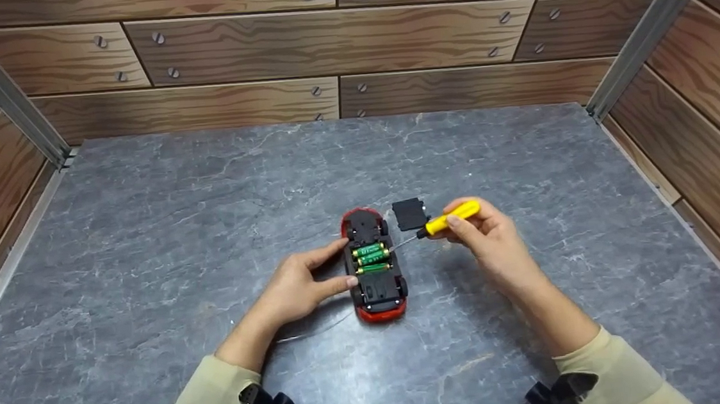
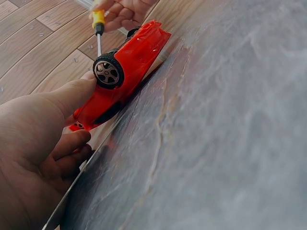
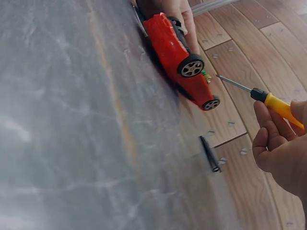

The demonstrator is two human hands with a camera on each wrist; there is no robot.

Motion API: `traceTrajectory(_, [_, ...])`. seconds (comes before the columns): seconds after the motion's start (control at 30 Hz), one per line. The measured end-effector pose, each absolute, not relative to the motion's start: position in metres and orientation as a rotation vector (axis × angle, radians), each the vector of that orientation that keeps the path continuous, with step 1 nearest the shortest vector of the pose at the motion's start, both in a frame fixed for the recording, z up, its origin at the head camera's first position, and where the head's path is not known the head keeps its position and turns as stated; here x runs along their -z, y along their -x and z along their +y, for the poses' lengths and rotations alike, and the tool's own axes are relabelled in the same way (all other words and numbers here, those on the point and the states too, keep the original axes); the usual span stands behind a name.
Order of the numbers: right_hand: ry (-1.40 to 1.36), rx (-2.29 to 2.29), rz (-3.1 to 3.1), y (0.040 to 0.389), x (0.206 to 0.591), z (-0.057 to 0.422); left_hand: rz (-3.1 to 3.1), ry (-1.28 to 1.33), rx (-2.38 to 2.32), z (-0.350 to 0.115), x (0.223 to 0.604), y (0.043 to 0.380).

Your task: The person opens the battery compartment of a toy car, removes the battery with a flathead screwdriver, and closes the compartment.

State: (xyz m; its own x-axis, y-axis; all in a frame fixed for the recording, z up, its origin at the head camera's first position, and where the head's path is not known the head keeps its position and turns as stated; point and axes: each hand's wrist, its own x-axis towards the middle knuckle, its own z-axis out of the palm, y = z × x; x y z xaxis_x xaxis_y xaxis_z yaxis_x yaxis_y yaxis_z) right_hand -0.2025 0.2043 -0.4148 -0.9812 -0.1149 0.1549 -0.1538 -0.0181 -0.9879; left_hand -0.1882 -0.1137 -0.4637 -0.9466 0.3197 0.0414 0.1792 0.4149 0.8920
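Note:
A red toy car [image 1: 382,314] lies upside down on the table, its black underside up. Its uncovered battery compartment holds green batteries [image 1: 370,252]. My left hand [image 1: 296,287] holds the car along its left side, thumb and index finger apart; in the left wrist view the thumb lies by a wheel [image 2: 107,72]. Between thumb and fingers, my right hand [image 1: 491,240] grips a screwdriver [image 1: 454,217] by its yellow handle. Its metal tip points left at the right end of the batteries; in the right wrist view a small gap shows between tip and battery [image 3: 206,76].
A black battery cover [image 1: 410,215] lies on the table just beyond the car's right side. The grey marbled table [image 1: 206,207] is bordered by wood-patterned panels [image 1: 321,41] at the back and sides.

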Motion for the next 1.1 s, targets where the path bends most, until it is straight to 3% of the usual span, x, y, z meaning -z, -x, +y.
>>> traceTrajectory(0.37, [-0.598, -1.853, -2.37, 0.189, 0.392, 0.199, 2.52, -0.451, -1.573, -0.114, 0.464, 0.189])
traceTrajectory(1.1, [-0.577, -1.558, -2.547, 0.186, 0.392, 0.185, 2.514, -0.442, -1.566, -0.114, 0.464, 0.188])
